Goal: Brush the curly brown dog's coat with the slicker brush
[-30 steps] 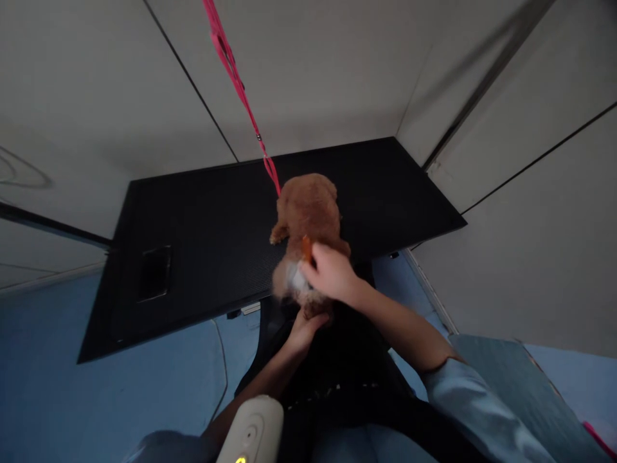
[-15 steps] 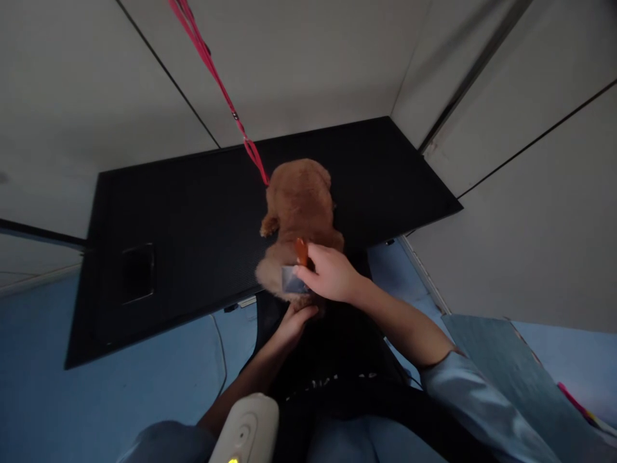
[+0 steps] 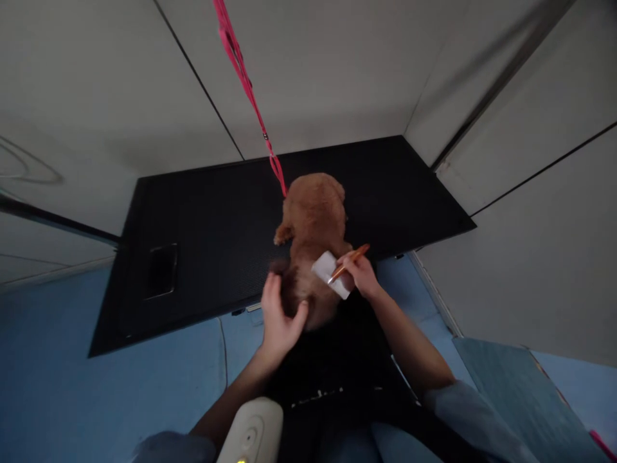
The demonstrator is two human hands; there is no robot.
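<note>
A brown curly-coated dog (image 3: pixel 315 215) is on a black table (image 3: pixel 216 212), its rear toward me. In my right hand (image 3: pixel 361 276) is a slicker brush (image 3: pixel 326 265) with a brown wooden handle and a pale rectangular head. The brush head lies over the right side of the dog's rump, tilted; I cannot tell whether its pins touch the coat. My left hand (image 3: pixel 281 325) is at the left of the rump, fingers and thumb spread apart against the blurred fur. A pink leash (image 3: pixel 260 122) runs down to the dog's front end, whose head is hidden.
A dark phone-like rectangle (image 3: pixel 162 270) lies on the table's left part. Pale wall panels (image 3: pixel 337 77) stand behind the table. Below is a blue floor (image 3: pixel 168 379) with a cable. A white device (image 3: pixel 255 427) with a yellow light is at the bottom, close to me.
My left hand has come out from below the rump to its left side and spread. My right hand has moved right with the brush, which has turned. The view has shifted slightly.
</note>
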